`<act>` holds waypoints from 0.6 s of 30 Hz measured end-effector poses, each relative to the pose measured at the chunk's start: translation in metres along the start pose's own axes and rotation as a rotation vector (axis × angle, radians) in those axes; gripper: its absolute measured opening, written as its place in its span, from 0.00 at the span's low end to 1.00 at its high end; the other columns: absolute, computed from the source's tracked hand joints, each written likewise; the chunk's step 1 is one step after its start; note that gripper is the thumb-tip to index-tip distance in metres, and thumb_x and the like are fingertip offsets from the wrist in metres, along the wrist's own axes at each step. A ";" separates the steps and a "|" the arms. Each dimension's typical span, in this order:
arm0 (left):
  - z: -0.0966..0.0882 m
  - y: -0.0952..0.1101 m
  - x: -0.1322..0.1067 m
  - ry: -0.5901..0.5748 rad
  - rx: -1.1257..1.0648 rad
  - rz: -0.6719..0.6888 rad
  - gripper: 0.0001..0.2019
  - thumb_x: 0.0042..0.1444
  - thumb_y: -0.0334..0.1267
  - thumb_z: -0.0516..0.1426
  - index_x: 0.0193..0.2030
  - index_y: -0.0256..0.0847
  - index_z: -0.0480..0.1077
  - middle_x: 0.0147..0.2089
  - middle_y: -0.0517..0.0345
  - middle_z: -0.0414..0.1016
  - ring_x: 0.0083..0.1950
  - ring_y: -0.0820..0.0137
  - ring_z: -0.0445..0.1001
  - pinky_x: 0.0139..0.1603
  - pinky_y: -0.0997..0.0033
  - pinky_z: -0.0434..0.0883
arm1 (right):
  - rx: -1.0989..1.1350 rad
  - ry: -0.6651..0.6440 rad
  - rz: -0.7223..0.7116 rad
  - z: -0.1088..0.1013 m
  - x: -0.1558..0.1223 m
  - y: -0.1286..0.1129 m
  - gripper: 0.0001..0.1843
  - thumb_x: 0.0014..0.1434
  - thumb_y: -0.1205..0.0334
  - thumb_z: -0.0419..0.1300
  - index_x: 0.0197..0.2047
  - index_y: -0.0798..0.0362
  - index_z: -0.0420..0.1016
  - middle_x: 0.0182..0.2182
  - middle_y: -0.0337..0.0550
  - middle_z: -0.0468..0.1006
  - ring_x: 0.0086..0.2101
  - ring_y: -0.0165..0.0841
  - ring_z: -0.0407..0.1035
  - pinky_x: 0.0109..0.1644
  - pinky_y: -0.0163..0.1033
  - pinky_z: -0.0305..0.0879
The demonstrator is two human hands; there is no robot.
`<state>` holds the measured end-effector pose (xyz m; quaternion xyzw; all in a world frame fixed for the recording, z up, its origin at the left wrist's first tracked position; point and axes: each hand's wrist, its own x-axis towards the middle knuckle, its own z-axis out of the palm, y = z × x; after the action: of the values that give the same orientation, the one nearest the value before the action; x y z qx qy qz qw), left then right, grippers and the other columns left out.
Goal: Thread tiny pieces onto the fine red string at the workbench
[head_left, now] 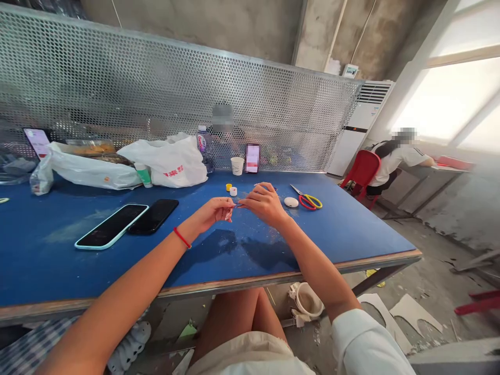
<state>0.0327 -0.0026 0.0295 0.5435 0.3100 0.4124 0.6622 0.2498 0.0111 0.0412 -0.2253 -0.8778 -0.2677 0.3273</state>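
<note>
My left hand (219,210) is closed in a pinch above the blue table (203,260), with a small, pale, glossy piece at its fingertips that is too small to name. Facing it, my right hand (266,202) has its fingers curled round a thin, dark, stick-like tool whose tip meets the left fingertips. Just beyond the hands are a small yellow pot or cap (228,187) and a small white one (233,191). A white rounded case (291,202) lies right of my right hand, beside scissors (308,201) with red and yellow handles.
Two phones lie on the left, one light-blue-edged (113,226), one black (154,216). Along the perforated metal screen (156,88) stand white plastic bags (167,161), a green-and-white tube (143,175), a bottle (203,147), a paper cup (237,166) and an upright phone (252,158). A person (398,161) sits far right.
</note>
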 end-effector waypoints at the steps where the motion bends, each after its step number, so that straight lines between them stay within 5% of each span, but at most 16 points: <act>1: -0.001 0.000 0.000 0.002 0.008 -0.004 0.10 0.43 0.38 0.67 0.23 0.37 0.72 0.21 0.61 0.70 0.22 0.75 0.68 0.27 0.73 0.74 | 0.005 -0.008 -0.004 0.000 0.000 0.000 0.14 0.69 0.53 0.56 0.43 0.47 0.82 0.33 0.40 0.82 0.39 0.33 0.67 0.55 0.43 0.57; 8: -0.007 -0.005 0.003 0.049 0.088 -0.017 0.08 0.43 0.38 0.69 0.28 0.37 0.80 0.27 0.54 0.79 0.26 0.73 0.74 0.28 0.74 0.75 | 0.063 -0.112 0.024 -0.003 0.002 -0.004 0.14 0.71 0.55 0.54 0.42 0.44 0.82 0.34 0.38 0.83 0.40 0.32 0.68 0.58 0.43 0.54; 18: -0.007 -0.012 0.008 0.184 0.471 0.258 0.09 0.42 0.44 0.69 0.25 0.40 0.82 0.22 0.52 0.80 0.22 0.67 0.75 0.26 0.69 0.74 | 0.094 -0.231 0.028 0.001 0.002 -0.006 0.10 0.67 0.64 0.59 0.39 0.47 0.83 0.32 0.38 0.82 0.40 0.33 0.68 0.65 0.45 0.52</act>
<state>0.0326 0.0065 0.0170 0.6776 0.3843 0.4576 0.4287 0.2447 0.0078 0.0403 -0.2512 -0.9179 -0.1939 0.2381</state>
